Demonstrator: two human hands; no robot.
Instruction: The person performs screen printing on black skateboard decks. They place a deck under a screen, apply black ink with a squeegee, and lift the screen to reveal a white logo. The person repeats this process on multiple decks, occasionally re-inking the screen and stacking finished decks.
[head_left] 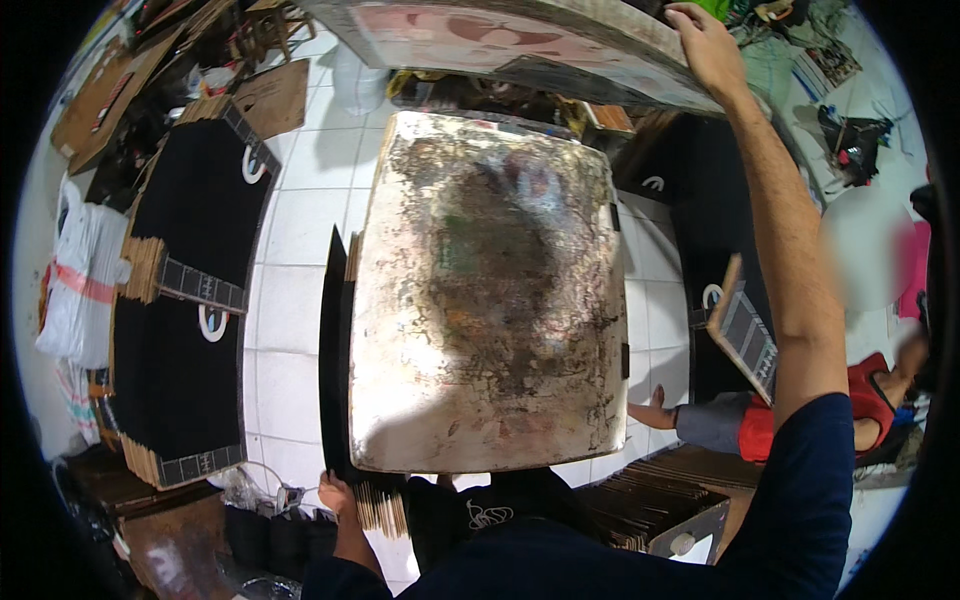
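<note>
My right arm reaches up and forward, and my right hand [710, 55] is closed over the edge of a raised screen-printing frame [620, 40]. The frame is tilted up at the far side, its mesh stained pink and red. Low on the left, my left hand [338, 494] is closed on the near end of a thin black board [334, 370]. That board stands edge-on along the left side of a worn, paint-stained printing table [400, 390]. The table's top lies between my hands.
Stacks of black boards [190, 220] with white oval cutouts stand left; similar black boards [715, 200] stand right. A person in a red top [870, 410] is at the right. Brown boards [660, 490] are stacked near right. White floor tiles [295, 320] flank the table.
</note>
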